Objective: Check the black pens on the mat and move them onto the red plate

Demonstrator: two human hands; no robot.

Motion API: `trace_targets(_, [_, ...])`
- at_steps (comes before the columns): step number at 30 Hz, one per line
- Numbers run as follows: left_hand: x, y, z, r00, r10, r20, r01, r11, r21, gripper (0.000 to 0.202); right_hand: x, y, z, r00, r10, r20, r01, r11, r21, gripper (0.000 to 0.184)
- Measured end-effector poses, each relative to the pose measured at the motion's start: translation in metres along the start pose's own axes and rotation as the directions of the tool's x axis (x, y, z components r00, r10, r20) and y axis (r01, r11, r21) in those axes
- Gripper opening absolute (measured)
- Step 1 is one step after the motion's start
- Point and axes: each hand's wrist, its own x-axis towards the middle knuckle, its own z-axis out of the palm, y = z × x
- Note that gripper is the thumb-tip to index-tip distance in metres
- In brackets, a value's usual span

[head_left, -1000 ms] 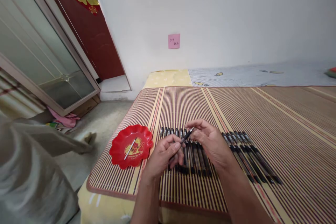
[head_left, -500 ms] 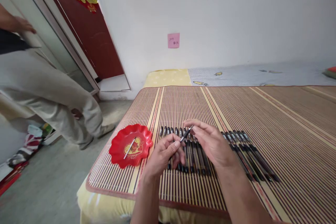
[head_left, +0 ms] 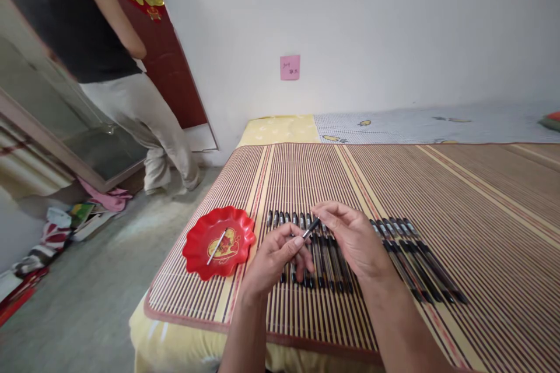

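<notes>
Between my two hands is a black pen, slanting up to the right. My left hand is closed around its lower part, thumb on top. The fingertips of my right hand pinch its upper end; whether they hold a small separate part there I cannot make out. Under my hands several black pens lie side by side on the striped mat, partly hidden. To the right lies another group of black pens.
A red scalloped plate with a thin white stick in it stands left of the pens. The bed's edge runs along the front. At the left, a person in grey trousers stands near a red door.
My right hand's fingers have closed in on the pen's upper end. My left hand stays nearly where it was. The person has moved away toward the door.
</notes>
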Motion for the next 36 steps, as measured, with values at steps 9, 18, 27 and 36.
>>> trace_targets(9, [0.0,0.002,0.002,1.0,-0.002,0.008,0.002,1.0,0.026,0.022,-0.001,-0.003,-0.001,0.998,0.005,0.064,-0.005,1.0,-0.006,0.017])
trace_targets(18, [-0.003,0.008,0.003,0.996,0.03,-0.083,-0.024,0.997,0.074,0.021,0.0,0.0,0.006,0.999,0.043,0.028,-0.044,0.999,0.023,0.018])
trace_targets(27, [-0.018,0.026,-0.017,0.983,0.083,-0.163,-0.067,0.993,0.101,0.025,0.017,-0.005,0.041,0.991,0.047,0.123,-0.044,0.999,-0.025,0.017])
trace_targets(36, [-0.032,0.038,-0.047,0.773,0.331,-0.542,-0.159,0.927,0.34,0.022,0.053,0.009,0.087,0.968,-0.01,0.249,0.087,0.95,-0.301,0.032])
